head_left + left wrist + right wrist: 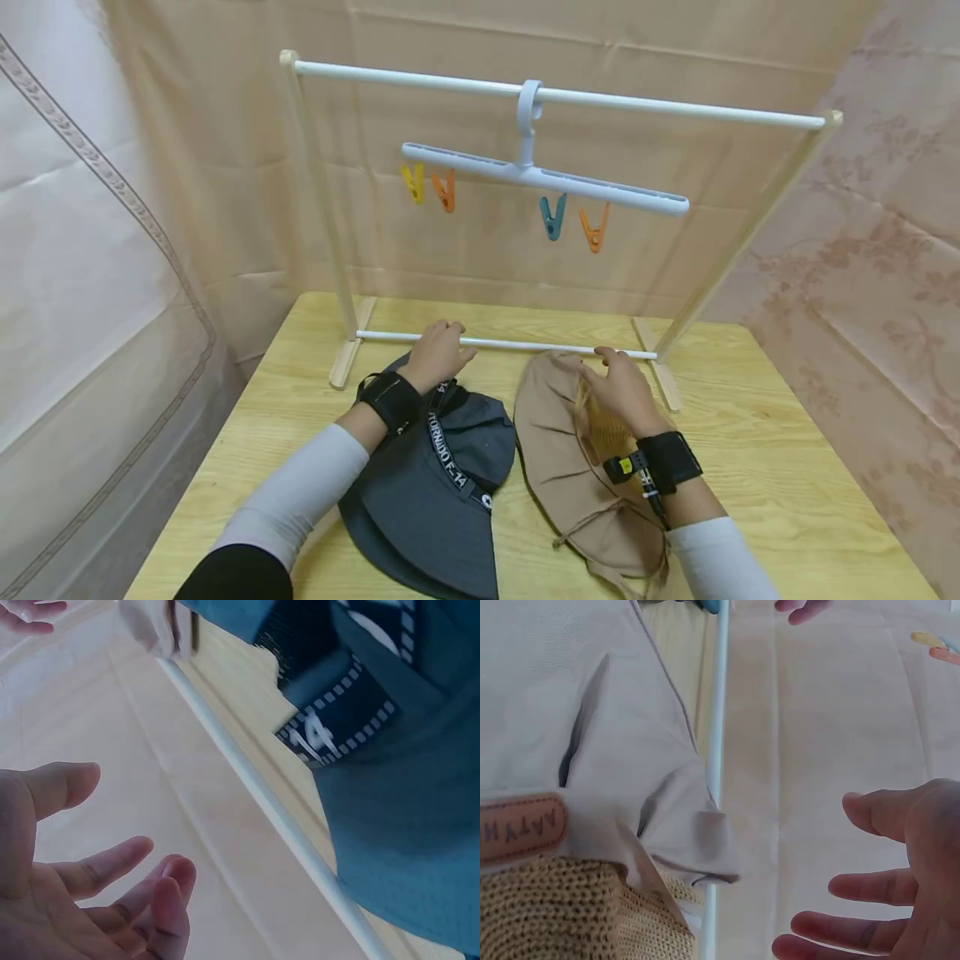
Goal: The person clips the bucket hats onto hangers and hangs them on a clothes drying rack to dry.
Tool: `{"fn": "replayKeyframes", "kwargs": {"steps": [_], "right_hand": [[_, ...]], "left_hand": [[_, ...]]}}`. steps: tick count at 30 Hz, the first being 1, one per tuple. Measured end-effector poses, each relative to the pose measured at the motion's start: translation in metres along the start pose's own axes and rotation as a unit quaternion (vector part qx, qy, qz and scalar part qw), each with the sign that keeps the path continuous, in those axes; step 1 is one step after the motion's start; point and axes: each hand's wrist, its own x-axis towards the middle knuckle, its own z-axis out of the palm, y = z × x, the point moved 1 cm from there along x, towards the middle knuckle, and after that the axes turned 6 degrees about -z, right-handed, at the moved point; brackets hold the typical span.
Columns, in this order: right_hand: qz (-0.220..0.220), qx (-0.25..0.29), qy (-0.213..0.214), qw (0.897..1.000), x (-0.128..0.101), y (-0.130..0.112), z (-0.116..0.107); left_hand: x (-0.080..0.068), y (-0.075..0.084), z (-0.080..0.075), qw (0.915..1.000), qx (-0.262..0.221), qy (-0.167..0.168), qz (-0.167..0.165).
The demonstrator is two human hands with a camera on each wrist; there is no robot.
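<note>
In the head view a dark grey-blue sun hat point(420, 508) with a lettered band lies on the table at the left, and a beige sun hat point(551, 433) with a straw-woven part lies beside it. My left hand point(438, 354) is above the far end of the dark hat; the left wrist view shows its fingers point(112, 866) loosely bent with nothing between them. Over the far right side of the beige hat is my right hand point(622, 387). Its fingers point(855, 930) are spread and hold nothing in the right wrist view, where the hat's leather label point(521, 829) also shows.
A rack with a white top bar point(420, 79) and a lower bar point(495, 342) stands at the back of the wooden table point(772, 475). From the top bar hangs a pale blue hanger point(540, 177) with yellow, orange and teal clips point(552, 218). Curtains surround the table.
</note>
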Motion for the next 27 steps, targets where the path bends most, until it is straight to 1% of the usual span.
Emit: {"fn": "replayKeyframes", "kwargs": {"steps": [9,11,12,16,18,19,21,27], "right_hand": [[0.013,-0.007,0.009,1.000,-0.017,0.009,-0.012],[0.017,-0.005,0.006,1.000,-0.022,0.011,-0.014],[0.019,-0.005,0.003,1.000,-0.024,0.011,-0.015],[0.028,-0.009,-0.001,1.000,-0.030,0.015,-0.017],[0.032,-0.012,-0.002,0.999,-0.033,0.018,-0.018],[0.035,-0.012,-0.002,0.999,-0.035,0.019,-0.018],[0.040,-0.015,-0.003,0.999,-0.038,0.023,-0.018],[0.057,-0.018,-0.001,0.998,-0.049,0.036,-0.014]], "left_hand": [[-0.003,0.022,0.011,0.9996,-0.009,-0.012,0.025],[-0.004,0.027,0.013,0.9994,-0.008,-0.017,0.028],[-0.005,0.029,0.015,0.9994,-0.007,-0.010,0.034],[-0.005,0.039,0.020,0.9991,-0.009,-0.019,0.036],[-0.005,0.044,0.022,0.9990,-0.009,-0.023,0.036],[-0.006,0.047,0.022,0.9989,-0.010,-0.033,0.032],[-0.006,0.051,0.024,0.9987,-0.010,-0.034,0.036],[-0.007,0.067,0.034,0.9966,-0.017,-0.053,0.061]]}}
